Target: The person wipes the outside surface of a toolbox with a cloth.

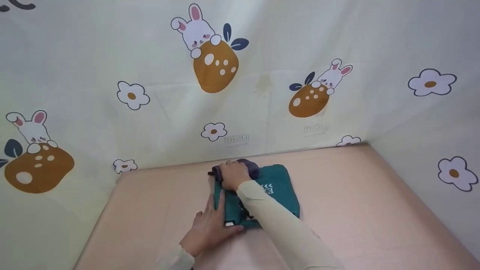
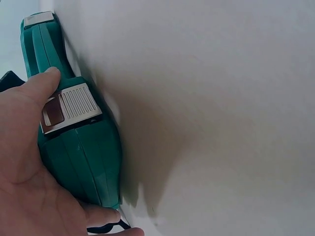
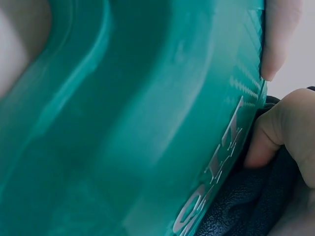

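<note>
A teal-green plastic carrying case [image 1: 280, 183] with white lettering lies flat on the pink surface. Its handle [image 2: 47, 56] and a pale latch [image 2: 78, 105] show along the edge in the left wrist view. My left hand [image 1: 210, 225] steadies the case's near left corner, fingers extended along the left side and thumb by the handle. At the far left of the case, my right hand [image 1: 234, 174] holds a bunched dark cloth [image 1: 250, 168] against it. In the right wrist view, the cloth [image 3: 241, 196] lies close to the raised lettering, under my fingers.
Behind the case, a pale fabric backdrop [image 1: 262, 101] printed with rabbits and flowers meets the back edge of the pink surface [image 1: 348, 195]. Similar fabric rises at both sides. My right forearm [image 1: 288, 228] crosses over the near part of the case.
</note>
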The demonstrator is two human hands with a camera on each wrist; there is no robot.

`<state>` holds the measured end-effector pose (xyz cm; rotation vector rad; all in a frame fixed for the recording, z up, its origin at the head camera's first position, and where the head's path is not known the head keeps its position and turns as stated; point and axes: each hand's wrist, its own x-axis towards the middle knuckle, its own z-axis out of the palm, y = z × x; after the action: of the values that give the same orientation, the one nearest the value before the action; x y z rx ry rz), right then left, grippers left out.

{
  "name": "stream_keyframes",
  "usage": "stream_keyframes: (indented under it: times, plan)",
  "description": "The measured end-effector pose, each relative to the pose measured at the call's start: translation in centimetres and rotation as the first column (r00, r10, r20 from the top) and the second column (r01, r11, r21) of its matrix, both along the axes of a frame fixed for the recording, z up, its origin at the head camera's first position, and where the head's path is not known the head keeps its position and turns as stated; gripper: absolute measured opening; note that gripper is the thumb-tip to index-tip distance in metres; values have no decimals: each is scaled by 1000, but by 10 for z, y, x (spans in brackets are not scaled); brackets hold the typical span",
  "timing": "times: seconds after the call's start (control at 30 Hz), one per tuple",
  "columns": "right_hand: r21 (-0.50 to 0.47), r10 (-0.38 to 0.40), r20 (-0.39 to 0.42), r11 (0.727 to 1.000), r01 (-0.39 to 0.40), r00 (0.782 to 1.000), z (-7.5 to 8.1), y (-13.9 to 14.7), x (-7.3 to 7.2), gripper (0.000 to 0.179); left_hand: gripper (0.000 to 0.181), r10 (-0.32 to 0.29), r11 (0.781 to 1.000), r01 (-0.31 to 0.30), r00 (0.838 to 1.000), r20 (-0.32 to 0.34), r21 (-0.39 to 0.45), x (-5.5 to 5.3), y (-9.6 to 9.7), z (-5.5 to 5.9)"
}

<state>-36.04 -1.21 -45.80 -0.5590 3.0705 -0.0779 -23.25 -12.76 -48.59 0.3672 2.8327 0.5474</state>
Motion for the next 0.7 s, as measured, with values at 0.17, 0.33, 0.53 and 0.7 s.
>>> stream_keyframes:
  times: [0.17, 0.33, 0.53, 0.7]
  plan:
    - [12, 1, -3, 1000, -1, 1000, 1, 0, 0, 44, 128, 8, 1000, -8, 1000, -9, -8, 1, 0, 1]
    - [45, 4, -6, 999, -4, 1000, 1, 6, 0, 42, 128, 10, 1000, -11, 1000, -16, -25, 2, 3, 1]
    - [15, -6, 7, 1000, 6, 1000, 3, 21, -3, 36, 126, 19, 999, -19, 1000, -2, -33, 0, 6, 2]
    - [-12, -8, 13, 1000, 8, 1000, 4, 35, -6, 25, 127, 22, 999, -23, 1000, -19, -41, 1, 4, 2]
